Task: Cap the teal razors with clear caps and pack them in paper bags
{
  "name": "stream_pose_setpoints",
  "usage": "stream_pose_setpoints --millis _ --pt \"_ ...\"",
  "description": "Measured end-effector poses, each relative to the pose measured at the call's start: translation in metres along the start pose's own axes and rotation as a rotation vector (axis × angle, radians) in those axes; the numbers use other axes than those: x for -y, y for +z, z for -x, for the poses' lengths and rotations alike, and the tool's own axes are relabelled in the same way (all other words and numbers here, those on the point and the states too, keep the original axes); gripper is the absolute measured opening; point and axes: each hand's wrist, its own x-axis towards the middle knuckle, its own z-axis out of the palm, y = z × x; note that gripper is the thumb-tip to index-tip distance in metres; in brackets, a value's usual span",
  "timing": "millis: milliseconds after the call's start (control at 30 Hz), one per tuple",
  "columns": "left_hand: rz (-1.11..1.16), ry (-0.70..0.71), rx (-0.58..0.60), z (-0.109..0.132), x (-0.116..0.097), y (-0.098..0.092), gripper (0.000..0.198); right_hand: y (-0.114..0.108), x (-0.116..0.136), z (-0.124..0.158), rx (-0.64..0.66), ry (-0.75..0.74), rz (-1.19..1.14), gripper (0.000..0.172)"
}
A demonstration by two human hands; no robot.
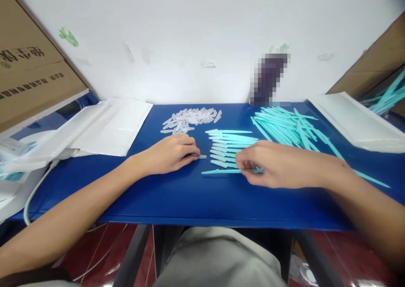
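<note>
My left hand [172, 153] rests on the blue table [177, 194] with its fingers curled, pinching a small clear plastic cap [201, 156] at the fingertips. My right hand [272, 163] is closed on a teal plastic stick [221, 171] that lies flat and points left towards the cap. Just behind the hands lies a neat row of teal sticks with clear caps [229, 145]. A heap of loose clear caps [190, 119] sits further back, and a loose pile of teal sticks [286, 124] lies at the back right.
White plastic bags [104, 126] lie at the left, and a white flat packet [357, 120] at the right. Cardboard boxes stand at the far left [28, 67] and far right [376, 63], the right one holding more teal sticks. A white wall backs the table.
</note>
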Motion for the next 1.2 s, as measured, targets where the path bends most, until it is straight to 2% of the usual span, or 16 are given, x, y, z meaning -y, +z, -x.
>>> stream_pose_setpoints --millis 67,200,267,400,533,667,867,1200 --pt "-0.024 -0.005 -0.005 -0.001 -0.001 0.001 0.025 0.000 -0.004 0.002 -0.014 -0.033 -0.044 0.013" --pt "-0.014 0.000 -0.012 -0.002 -0.002 0.002 0.021 0.004 -0.012 0.007 -0.066 -0.121 -0.087 0.038" --pt "0.008 0.008 -0.015 -0.001 -0.003 0.002 0.017 0.006 -0.013 0.009 -0.072 -0.140 -0.104 0.042" --pt "0.082 0.032 -0.008 0.000 -0.005 0.002 0.012 0.006 -0.012 0.008 -0.039 -0.139 -0.122 0.039" --pt "0.158 0.055 -0.008 -0.001 -0.012 0.000 0.016 0.004 -0.014 0.005 -0.028 -0.105 -0.082 0.035" --pt "0.183 0.067 -0.012 -0.002 -0.016 -0.003 0.018 0.004 -0.013 0.004 -0.050 -0.080 -0.033 0.029" --pt "0.185 0.055 -0.005 -0.001 -0.017 -0.005 0.022 0.005 -0.005 0.001 -0.014 -0.058 0.070 0.027" --pt "0.131 0.146 -0.129 -0.010 -0.022 0.019 0.026 0.014 0.011 -0.008 -0.077 -0.081 0.197 0.024"
